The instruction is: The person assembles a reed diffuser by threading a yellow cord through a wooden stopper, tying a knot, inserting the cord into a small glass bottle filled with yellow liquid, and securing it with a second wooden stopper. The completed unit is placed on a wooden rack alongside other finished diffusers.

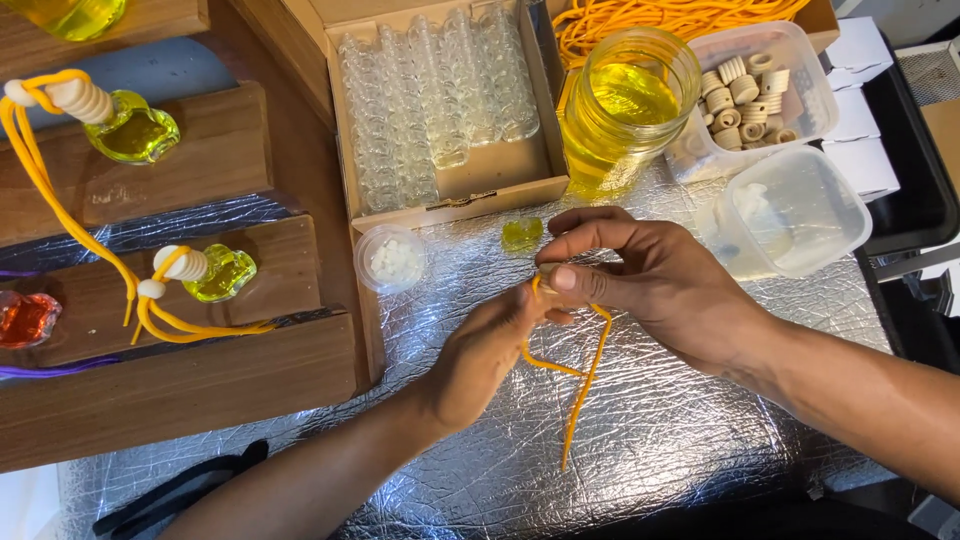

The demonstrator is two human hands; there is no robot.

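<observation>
My left hand point(490, 345) and my right hand point(640, 280) meet over the silver foil mat point(700, 440), both pinching the top of an orange cord point(580, 385) whose loose ends hang down toward me. A small pale piece sits between my right thumb and fingers; I cannot tell what it is. Just beyond my fingers lies a small bottle point(521, 234) filled with yellow liquid. A little round cup of white bits point(392, 260) stands to its left.
A cardboard box of empty glass bottles point(440, 100), a jar of yellow liquid point(625, 105), a tub of wooden caps point(750, 90), a lidded tub point(790, 215) and orange cords point(660, 18) lie at the back. Finished bottles point(135, 125) rest on wooden steps point(180, 390) at left.
</observation>
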